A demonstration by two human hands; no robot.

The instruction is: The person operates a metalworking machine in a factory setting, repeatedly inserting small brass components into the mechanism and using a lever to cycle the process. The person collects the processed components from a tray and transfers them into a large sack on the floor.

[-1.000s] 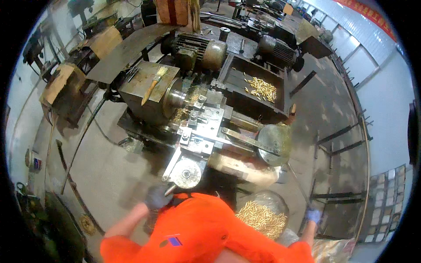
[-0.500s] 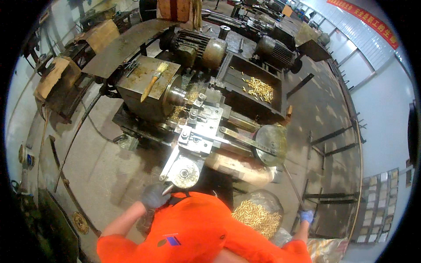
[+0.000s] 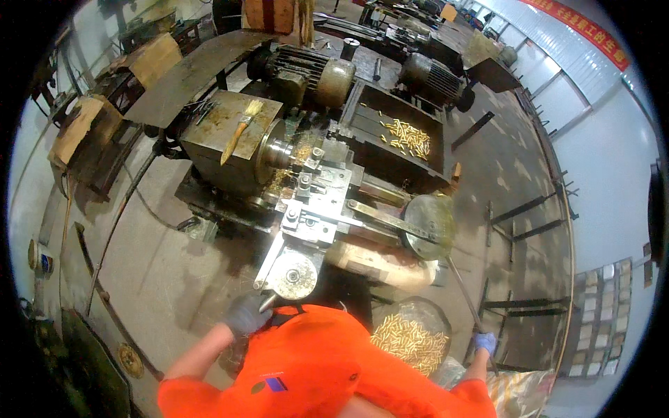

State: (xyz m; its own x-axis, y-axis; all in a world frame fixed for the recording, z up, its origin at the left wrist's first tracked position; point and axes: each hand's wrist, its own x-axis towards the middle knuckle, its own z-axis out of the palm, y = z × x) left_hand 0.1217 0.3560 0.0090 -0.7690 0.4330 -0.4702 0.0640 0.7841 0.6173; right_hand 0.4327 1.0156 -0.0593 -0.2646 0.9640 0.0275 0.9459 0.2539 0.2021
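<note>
The left grip, gloved dark grey, is curled around the end of a crank handle, at 7 o'clock on the handwheel. The right grip, gloved blue, is wrapped around the lower end of a long lever — running up toward 11 o'clock to a round plate.

Clocked from mid-view, the machine stands on a grey, stained floor; a pale wall rises at 3. Small brass-coloured pieces lie in a dark tray between 1 and 2, and more fill a round container at 5. At 2 hangs a red banner — pale characters on it; at 9, a labelled white bucket, its print too small to read.
</note>
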